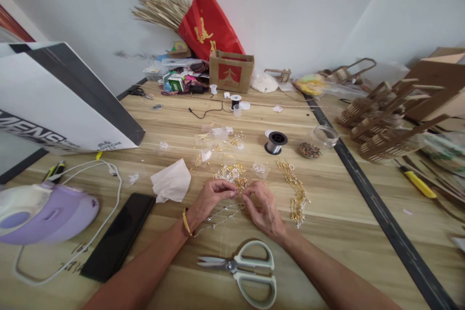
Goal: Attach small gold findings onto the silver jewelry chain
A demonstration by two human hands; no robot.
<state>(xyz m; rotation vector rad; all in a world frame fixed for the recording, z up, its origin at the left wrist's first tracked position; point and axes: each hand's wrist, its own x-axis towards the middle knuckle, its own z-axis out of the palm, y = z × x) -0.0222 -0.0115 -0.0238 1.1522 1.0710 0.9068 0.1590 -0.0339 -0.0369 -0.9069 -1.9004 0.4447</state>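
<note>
My left hand point(212, 197) and my right hand point(262, 207) meet over the wooden table point(356, 232), fingertips pinched together on a thin silver beaded chain point(221, 215) that trails back under my left wrist. A gold bangle sits on that wrist. Just beyond my fingers lies a heap of small gold and silver beads point(232, 174). A string of gold charms point(296, 189) lies right of my right hand. Pale green scissors point(243, 269) lie open between my forearms.
A black phone point(119, 235), a folded tissue point(171, 181) and a purple device with a white cable point(39, 210) lie to the left. A wire spool point(276, 142), a bead dish point(309, 150) and a glass jar point(326, 134) stand further back. Wooden baskets point(385, 121) are at the right.
</note>
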